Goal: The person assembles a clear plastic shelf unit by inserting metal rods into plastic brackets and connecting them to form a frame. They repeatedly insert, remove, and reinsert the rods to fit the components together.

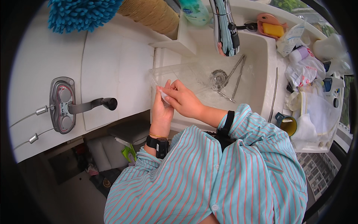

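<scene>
My two hands come together over the left edge of the white sink. A small white wad, its material too small to make out, sits between them. My left hand is closed round it from below. The fingers of my right hand are bent and pinch it from the right. Just beyond my fingers a clear plastic tray slants over the sink's left side; whether a fingertip touches it is hidden. A round metal strainer sits in the sink bottom, with a thin metal chain beside it.
Above the sink hangs a chrome faucet. A green bottle and soap dish stand behind it. Bags and bottles and a dark mug crowd the right ledge. On the left counter lie a grey crank device and blue chenille mop.
</scene>
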`<action>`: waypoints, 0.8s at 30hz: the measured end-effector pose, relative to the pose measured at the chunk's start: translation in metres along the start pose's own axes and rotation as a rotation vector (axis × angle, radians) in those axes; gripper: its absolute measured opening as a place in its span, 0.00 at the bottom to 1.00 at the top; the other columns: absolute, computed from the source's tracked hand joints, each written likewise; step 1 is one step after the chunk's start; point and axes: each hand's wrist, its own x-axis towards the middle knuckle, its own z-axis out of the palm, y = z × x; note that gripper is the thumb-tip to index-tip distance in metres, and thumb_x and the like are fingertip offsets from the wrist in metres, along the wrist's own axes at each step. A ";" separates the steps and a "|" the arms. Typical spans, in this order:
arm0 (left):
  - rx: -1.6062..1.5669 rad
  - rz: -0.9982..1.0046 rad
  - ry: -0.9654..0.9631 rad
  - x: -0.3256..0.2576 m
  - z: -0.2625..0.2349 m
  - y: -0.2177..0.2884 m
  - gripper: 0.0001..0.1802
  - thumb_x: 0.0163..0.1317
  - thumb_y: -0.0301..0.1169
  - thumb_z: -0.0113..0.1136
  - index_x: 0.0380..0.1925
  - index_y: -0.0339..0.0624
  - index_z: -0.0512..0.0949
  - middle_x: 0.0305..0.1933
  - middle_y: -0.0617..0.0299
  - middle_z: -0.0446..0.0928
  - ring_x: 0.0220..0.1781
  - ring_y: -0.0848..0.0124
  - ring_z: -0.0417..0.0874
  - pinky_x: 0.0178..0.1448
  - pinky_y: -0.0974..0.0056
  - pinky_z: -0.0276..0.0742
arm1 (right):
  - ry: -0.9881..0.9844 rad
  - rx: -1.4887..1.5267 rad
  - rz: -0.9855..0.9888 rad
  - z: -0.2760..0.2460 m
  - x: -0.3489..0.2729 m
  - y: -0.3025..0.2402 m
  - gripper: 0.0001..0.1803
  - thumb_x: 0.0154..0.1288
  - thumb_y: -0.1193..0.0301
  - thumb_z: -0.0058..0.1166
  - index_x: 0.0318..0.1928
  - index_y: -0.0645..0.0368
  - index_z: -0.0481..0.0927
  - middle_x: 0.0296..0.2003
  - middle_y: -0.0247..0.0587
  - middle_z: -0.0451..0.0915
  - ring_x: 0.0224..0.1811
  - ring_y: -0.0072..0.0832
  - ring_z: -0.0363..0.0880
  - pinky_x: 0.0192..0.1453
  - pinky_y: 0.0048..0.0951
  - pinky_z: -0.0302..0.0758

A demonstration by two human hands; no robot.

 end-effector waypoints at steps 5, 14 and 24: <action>-0.073 -0.034 0.090 -0.010 0.004 0.004 0.21 0.82 0.48 0.46 0.49 0.42 0.76 0.71 0.51 0.73 0.76 0.50 0.68 0.78 0.41 0.67 | 0.046 -0.122 0.121 -0.012 0.008 0.014 0.19 0.74 0.65 0.56 0.63 0.40 0.83 0.44 0.44 0.74 0.42 0.43 0.80 0.47 0.41 0.79; 0.099 -0.056 0.061 -0.032 -0.005 0.028 0.22 0.82 0.50 0.42 0.46 0.44 0.75 0.74 0.47 0.70 0.76 0.46 0.69 0.76 0.37 0.69 | 0.086 -0.743 0.271 -0.097 -0.044 0.168 0.19 0.73 0.70 0.52 0.62 0.47 0.79 0.47 0.50 0.76 0.48 0.51 0.82 0.49 0.49 0.82; 0.138 -0.058 -0.122 -0.031 0.001 0.027 0.22 0.83 0.46 0.43 0.33 0.45 0.74 0.75 0.44 0.69 0.76 0.44 0.69 0.72 0.33 0.73 | 0.214 0.184 0.849 -0.109 -0.020 0.168 0.13 0.71 0.71 0.56 0.54 0.58 0.81 0.32 0.32 0.79 0.36 0.28 0.81 0.40 0.32 0.78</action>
